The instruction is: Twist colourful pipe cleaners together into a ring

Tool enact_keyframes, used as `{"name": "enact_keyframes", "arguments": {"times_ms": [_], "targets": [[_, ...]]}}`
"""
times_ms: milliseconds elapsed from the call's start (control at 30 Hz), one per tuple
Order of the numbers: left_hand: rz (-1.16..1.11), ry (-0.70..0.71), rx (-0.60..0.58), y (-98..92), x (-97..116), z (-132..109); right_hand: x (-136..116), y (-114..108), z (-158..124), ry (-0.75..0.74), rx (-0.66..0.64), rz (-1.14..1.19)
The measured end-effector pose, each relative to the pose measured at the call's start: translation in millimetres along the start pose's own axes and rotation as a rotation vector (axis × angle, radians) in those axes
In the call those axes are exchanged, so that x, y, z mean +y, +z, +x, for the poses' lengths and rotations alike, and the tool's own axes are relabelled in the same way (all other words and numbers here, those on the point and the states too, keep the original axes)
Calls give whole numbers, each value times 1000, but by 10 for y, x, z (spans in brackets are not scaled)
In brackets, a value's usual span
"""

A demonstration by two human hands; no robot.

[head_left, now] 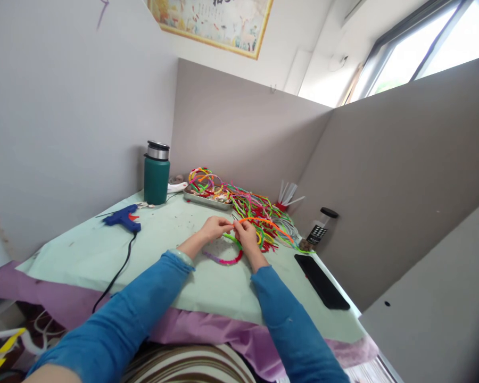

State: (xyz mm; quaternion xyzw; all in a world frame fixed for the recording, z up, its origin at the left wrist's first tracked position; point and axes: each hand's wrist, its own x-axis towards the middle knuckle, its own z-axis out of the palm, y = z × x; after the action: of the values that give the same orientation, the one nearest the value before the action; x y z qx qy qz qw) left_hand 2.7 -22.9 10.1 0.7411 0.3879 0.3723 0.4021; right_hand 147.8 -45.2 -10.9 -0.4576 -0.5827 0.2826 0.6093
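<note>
My left hand [214, 229] and my right hand [247, 234] meet over the pale green table cover [175, 255], fingers pinched together. Between them they hold an orange pipe cleaner [263, 220] that arcs off to the right. A green pipe cleaner [233, 239] runs under my right hand. Below the hands lies a curved pink and purple pipe cleaner [223, 260]. Both my sleeves are blue.
A heap of coloured pipe cleaners [259, 207] spreads behind the hands, some on a metal tray [201, 198]. A blue glue gun [123, 218] with a black cord lies left, a green flask [156, 174] behind it. A black phone [321, 281] lies right. Grey partitions enclose the desk.
</note>
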Motion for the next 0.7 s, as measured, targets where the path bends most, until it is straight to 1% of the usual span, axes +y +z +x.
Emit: {"name": "enact_keyframes", "arguments": {"times_ms": [67,200,267,333,433,500,600,700], "targets": [[-5,9,-17,-1,16,-12,-10,-2,4,2,0,7],[-3,-16,-28,7,6,-9,-34,-27,23,57,108,61],[3,-35,-40,16,-3,-8,-36,-33,24,60,128,63],[-7,-36,-58,24,-4,-13,-29,-23,16,50,102,59],[-59,2,-73,25,6,-22,-18,6,2,25,25,45],[-97,19,-81,17,14,-26,-25,16,0,34,5,39],[-136,7,-114,5,18,-34,-55,-1,6,79,72,58],[-142,-9,-154,6,16,-51,-70,-27,6,76,137,61]]}}
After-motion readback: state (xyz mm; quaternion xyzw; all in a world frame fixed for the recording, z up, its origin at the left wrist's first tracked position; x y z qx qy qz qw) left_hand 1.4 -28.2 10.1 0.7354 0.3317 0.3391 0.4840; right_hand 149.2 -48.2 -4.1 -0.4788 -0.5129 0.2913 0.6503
